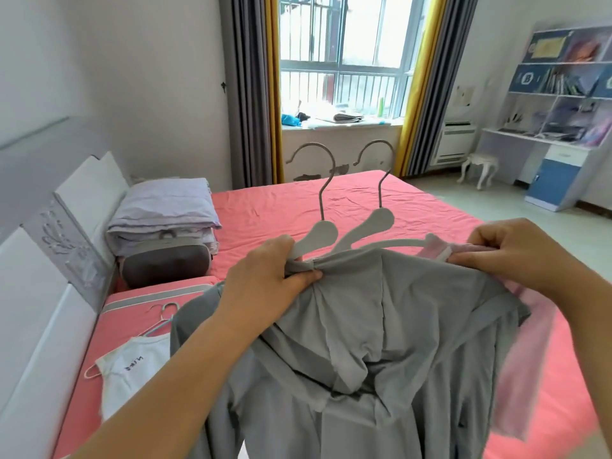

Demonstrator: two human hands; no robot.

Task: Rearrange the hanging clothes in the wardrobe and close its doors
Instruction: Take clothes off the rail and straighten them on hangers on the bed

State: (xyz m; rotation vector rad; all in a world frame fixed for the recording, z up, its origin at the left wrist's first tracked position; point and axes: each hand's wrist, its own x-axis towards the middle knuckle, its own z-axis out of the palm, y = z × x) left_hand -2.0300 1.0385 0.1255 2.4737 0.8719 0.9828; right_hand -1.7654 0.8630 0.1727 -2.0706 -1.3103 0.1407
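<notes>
Grey hoodie (381,326), soft, w/ pink garment (526,359), gripped by both hands' fingers (299,276).

Left hand (265,279) at frame centre, fingers curled and pinching; right hand (516,250) at right, fingers curled likewise; both forearms extended.

Small dark lettering on white garment (132,369), lying on the bed (381,200) left of the grey hooded top (381,326). The print sits upside down to the camera and is too small to read with certainty; a few characters only, possibly four or five. Large pale letter-like mark on a dark blue panel (526,77) of the shelf unit (563,94), far right of the grey hooded top; perhaps a "B", not sure. No other text, brand, number or sign legible.
</notes>
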